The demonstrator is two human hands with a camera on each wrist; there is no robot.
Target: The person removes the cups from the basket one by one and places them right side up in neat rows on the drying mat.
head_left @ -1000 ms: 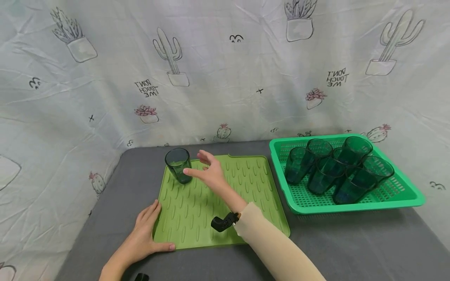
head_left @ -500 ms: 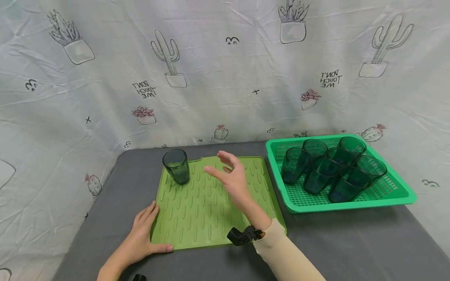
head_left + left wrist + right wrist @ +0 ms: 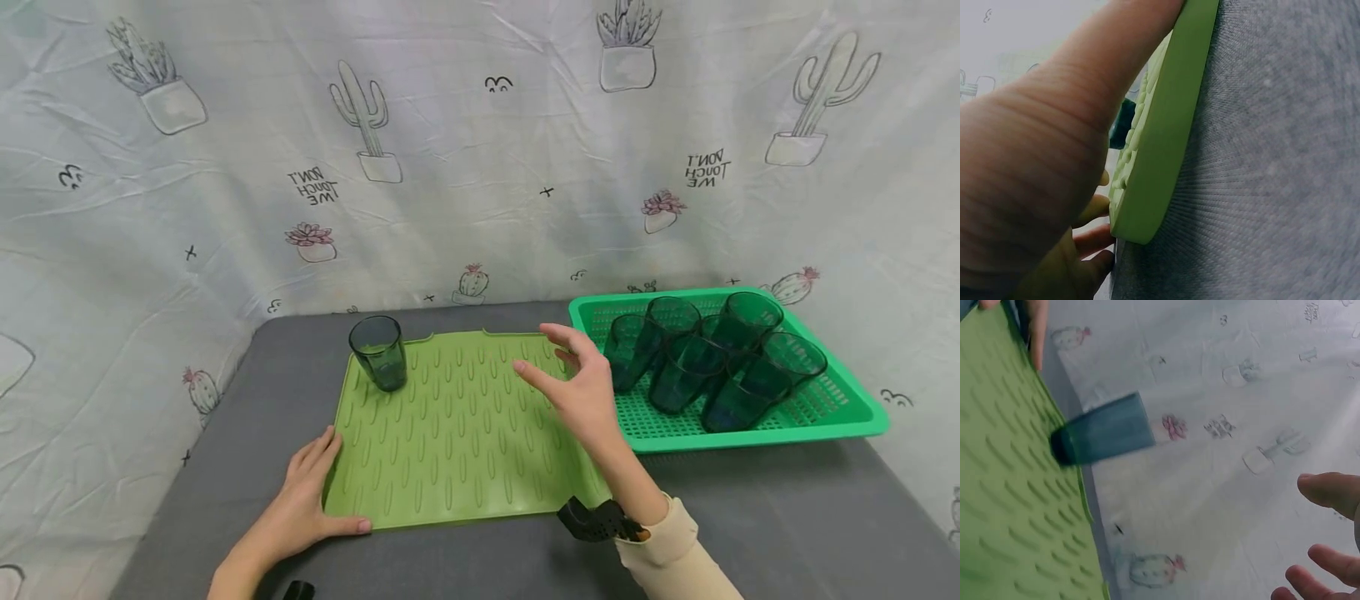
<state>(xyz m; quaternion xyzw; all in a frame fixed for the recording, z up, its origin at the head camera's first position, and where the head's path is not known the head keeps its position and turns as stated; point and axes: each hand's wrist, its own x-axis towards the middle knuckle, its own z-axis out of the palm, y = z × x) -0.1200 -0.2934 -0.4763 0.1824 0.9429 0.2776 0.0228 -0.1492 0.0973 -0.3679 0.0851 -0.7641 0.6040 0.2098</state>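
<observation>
Mat (image 3: 450, 433), ridged, green, touching my spread left hand (image 3: 303, 496); perforated basket (image 3: 825, 432), right of my right hand (image 3: 585, 390): fingers parted, empty.

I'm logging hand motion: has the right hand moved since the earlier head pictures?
Yes, rightward: against the green mat, the right hand has moved away from the glass standing on it and toward the green basket.
</observation>
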